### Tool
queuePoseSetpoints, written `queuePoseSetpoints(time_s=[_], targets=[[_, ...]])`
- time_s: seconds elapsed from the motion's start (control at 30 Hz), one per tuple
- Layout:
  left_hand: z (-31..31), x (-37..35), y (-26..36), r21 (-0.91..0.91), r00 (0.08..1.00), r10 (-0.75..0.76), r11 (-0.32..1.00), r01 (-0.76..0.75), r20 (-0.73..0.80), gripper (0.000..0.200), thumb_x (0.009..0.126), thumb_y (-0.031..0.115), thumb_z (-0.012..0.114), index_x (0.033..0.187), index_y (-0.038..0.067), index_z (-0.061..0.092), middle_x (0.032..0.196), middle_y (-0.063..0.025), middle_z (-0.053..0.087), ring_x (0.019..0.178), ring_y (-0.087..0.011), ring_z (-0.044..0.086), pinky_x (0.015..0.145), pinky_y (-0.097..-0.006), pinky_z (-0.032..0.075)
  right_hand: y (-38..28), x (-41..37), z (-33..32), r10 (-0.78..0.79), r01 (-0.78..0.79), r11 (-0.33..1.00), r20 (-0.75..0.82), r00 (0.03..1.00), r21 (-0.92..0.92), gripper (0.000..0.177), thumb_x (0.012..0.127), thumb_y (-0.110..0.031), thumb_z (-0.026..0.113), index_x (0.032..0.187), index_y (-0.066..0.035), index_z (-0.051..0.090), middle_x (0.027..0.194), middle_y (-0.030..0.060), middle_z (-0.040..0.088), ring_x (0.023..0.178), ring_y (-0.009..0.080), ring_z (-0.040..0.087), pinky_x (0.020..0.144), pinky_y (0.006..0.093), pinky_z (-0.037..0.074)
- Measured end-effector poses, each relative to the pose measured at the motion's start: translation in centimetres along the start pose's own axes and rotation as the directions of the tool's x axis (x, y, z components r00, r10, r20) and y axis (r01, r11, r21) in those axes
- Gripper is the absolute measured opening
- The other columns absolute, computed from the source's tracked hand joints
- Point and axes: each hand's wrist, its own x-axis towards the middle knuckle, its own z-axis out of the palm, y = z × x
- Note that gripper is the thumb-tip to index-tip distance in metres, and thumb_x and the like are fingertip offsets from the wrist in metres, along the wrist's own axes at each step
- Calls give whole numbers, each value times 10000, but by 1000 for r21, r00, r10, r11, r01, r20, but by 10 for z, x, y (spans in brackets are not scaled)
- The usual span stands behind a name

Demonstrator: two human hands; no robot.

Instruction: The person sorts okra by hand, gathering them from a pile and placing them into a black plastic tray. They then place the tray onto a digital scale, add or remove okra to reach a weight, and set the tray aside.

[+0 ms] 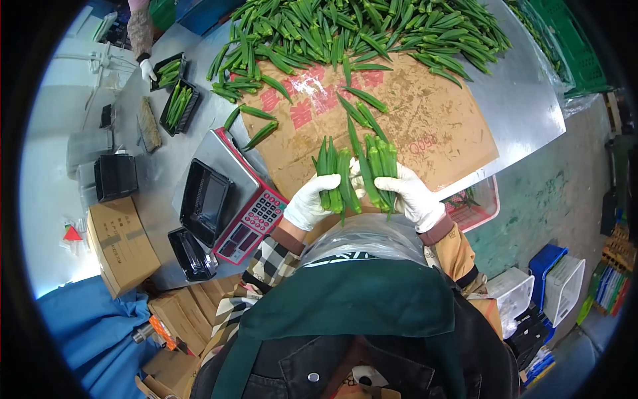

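Observation:
Both my hands wear white gloves and are held close together over the near edge of a flat cardboard sheet (pixel 452 126). My left hand (pixel 311 201) is closed round a small bunch of green okra (pixel 332 163). Another bunch of okra (pixel 382 159) is gripped in my right hand (pixel 412 193), its pods roughly side by side. A few loose pods (pixel 362 110) lie on the cardboard just beyond the hands. Farther back, a large heap of okra (pixel 332 33) covers the far part of the cardboard and metal table (pixel 531 100).
Left of the cardboard stands a scale (pixel 251 223) with an empty black tray (pixel 206 199) on it. Okra fills two trays (pixel 179 106) at the upper left, where another person's gloved hand (pixel 147 70) touches one. A green crate (pixel 575 46) stands upper right, a pink-rimmed basket (pixel 495 199) below the table edge.

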Motion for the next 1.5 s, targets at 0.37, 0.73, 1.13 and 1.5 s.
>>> queuePoseSetpoints(time_s=[0.37,0.73,1.13,1.5], targets=[[29,-26,34,673,846,464,717,-184,-262,636,849,145,790,1377,11,461,1265,-76,591,1156,-150,567,993,-311,473,44,48,65,17,-9,800,7,1000,-600,1035,890,6,629,1550,33,-168,1550,156,321,1372,189,389,1115,283,355],[14,-219,179,944,698,669,329,30,-256,699,828,143,798,1418,7,447,1332,-119,589,1212,-190,566,1049,-337,442,117,144,248,340,32,730,403,850,-683,1242,819,-360,771,1500,155,-131,1457,257,401,1375,255,398,1101,316,375],[-86,-311,165,933,145,928,354,-64,-342,369,990,110,619,1334,-12,565,1257,-92,653,1175,-162,605,1046,-289,443,78,113,29,330,-323,806,-77,941,-496,484,1027,-223,534,1437,21,454,1322,128,622,1116,213,639,936,365,522],[-126,-325,97,780,-51,792,585,-221,-608,296,1017,269,605,1192,37,659,1011,-96,741,794,-105,683,745,-230,542,89,86,-48,240,-501,796,-583,776,-339,328,992,-301,610,1234,-84,647,1121,64,712,981,205,674,823,363,541]])
